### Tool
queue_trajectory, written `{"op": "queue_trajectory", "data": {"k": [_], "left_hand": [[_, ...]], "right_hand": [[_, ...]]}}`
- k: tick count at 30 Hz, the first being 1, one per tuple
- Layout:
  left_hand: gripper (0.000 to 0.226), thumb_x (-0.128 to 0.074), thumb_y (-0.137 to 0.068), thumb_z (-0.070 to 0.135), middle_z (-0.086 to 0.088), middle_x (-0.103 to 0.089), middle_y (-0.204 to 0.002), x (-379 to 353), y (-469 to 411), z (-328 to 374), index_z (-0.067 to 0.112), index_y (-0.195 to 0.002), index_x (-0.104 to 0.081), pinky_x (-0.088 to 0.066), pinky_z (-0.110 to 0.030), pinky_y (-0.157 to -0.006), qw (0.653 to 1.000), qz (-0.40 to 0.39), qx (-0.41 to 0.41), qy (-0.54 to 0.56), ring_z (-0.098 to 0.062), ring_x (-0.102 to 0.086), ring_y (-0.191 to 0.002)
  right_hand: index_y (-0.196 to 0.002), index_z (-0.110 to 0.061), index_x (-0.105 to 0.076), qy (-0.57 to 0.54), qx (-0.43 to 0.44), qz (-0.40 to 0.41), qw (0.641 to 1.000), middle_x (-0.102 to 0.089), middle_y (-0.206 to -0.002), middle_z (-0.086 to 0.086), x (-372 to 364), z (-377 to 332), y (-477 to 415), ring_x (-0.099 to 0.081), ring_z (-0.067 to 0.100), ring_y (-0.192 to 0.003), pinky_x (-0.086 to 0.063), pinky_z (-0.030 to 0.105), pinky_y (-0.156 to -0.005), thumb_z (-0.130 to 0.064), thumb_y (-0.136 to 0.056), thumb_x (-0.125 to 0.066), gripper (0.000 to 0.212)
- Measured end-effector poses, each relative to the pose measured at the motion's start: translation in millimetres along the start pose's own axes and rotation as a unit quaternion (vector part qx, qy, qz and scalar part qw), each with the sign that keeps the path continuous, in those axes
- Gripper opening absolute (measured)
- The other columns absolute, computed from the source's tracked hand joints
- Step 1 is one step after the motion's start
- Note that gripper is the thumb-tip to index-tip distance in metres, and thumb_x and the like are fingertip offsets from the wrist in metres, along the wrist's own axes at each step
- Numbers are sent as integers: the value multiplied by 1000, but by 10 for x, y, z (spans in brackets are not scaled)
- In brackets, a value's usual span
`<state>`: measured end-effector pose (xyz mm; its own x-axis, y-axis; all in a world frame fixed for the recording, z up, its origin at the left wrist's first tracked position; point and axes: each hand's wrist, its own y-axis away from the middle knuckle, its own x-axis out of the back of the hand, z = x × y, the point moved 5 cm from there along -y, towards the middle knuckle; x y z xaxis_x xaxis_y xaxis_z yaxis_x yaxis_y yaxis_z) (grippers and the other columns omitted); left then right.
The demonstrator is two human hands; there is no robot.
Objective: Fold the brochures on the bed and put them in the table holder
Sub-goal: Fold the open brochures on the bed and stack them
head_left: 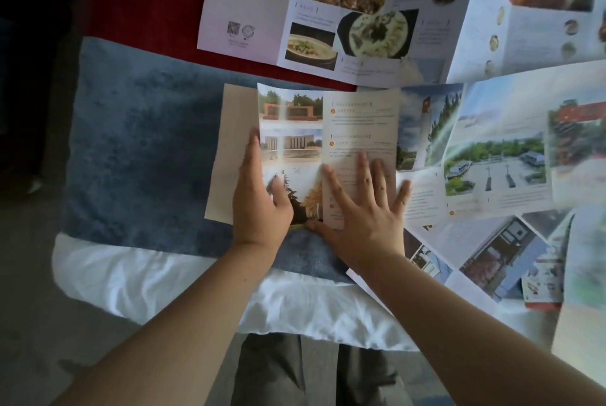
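Observation:
A travel brochure (328,130) with building photos and beige text panels lies on the blue blanket (141,150) of the bed, partly folded, its left beige panel sticking out flat. My left hand (259,196) grips the edge of the photo panel, thumb on top and fingers along its left edge. My right hand (364,205) lies flat with spread fingers, pressing on the right text panel. Several other brochures lie unfolded around it: a food brochure (321,9) at the top and a scenery brochure (492,150) at the right. No table holder is in view.
More open brochures (498,251) overlap at the lower right. A red blanket strip (147,2) runs across the far side. White bed sheet (164,277) hangs at the near edge. My trouser legs (272,369) stand on the grey floor below.

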<state>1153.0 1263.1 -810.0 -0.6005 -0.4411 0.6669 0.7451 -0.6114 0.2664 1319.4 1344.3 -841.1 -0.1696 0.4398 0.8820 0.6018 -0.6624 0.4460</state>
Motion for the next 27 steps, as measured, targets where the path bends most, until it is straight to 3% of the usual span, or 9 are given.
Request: {"op": "queue_trajectory", "data": {"k": [4, 8, 11, 14, 18, 22, 25, 27], "left_hand": [[72, -55, -96, -5, -2, -44, -158, -134, 77, 279, 17, -160, -30, -47, -43, -112, 1000, -21, -7, 20, -23, -44, -144], [80, -54, -94, -12, 3, -25, -167, -351, 196, 662, 21, -161, -24, -36, -52, -119, 996, -74, -51, 23, -22, -25, -154], [81, -54, -97, -5, 4, -17, -170, -515, 311, 923, 28, -160, -15, -37, -50, -119, 991, -107, -84, 5, -18, -14, -157], [81, -48, -101, 0, 10, -5, -171, -690, 403, 1084, 40, -156, -5, -26, -45, -125, 987, -133, -93, -18, -10, -1, -157], [74, -42, -100, 1, 5, -5, -171, -928, 405, 1166, 31, -162, -13, -18, -54, -126, 980, -156, -81, -89, -17, 0, -158], [68, -36, -106, 17, 7, 9, -171, -1204, 426, 1188, 35, -162, -2, -8, -62, -125, 970, -173, -52, -161, -22, 9, -158], [67, -34, -107, 40, 6, 13, -171, -1387, 434, 1147, 35, -162, 4, -10, -64, -123, 960, -180, -45, -209, -28, 10, -157], [79, -33, -102, 61, 5, 16, -170, -1497, 435, 1106, 32, -161, 11, -7, -67, -122, 953, -181, -36, -239, -31, 12, -156]], "right_hand": [[-158, -49, 13, 1, 30, -43, 999, 27, -168, 5, 18, 74, 43, 19, 28, -156, 8, 70, -119, -79, -91, -36, 87], [-160, -45, 1, -5, 63, -73, 995, 28, -167, 5, 63, 182, 130, 27, 25, -154, 8, 61, -123, -61, -98, -49, 81], [-162, -35, -14, -24, 93, -58, 994, 19, -169, 9, 153, 328, 232, 26, 25, -154, -4, 55, -127, -48, -99, -55, 76], [-162, -29, -16, -50, 110, -29, 992, 12, -171, 7, 244, 535, 338, 18, 22, -156, -14, 47, -128, -45, -98, -59, 79], [-164, -23, -12, -40, 99, -19, 994, 21, -170, 3, 299, 876, 426, 21, 19, -156, -15, 40, -127, -47, -103, -46, 74], [-162, -23, 14, -49, 45, -27, 997, 28, -167, 2, 282, 1277, 477, 27, 18, -153, -1, 39, -128, -46, -105, -37, 79], [-160, -24, 20, -36, 2, -45, 998, 34, -165, 2, 227, 1558, 528, 32, 19, -151, 4, 42, -128, -50, -106, -28, 77], [-160, -25, 20, -40, -15, -51, 998, 34, -165, 2, 187, 1671, 568, 33, 21, -151, 6, 44, -127, -52, -106, -25, 76]]}}
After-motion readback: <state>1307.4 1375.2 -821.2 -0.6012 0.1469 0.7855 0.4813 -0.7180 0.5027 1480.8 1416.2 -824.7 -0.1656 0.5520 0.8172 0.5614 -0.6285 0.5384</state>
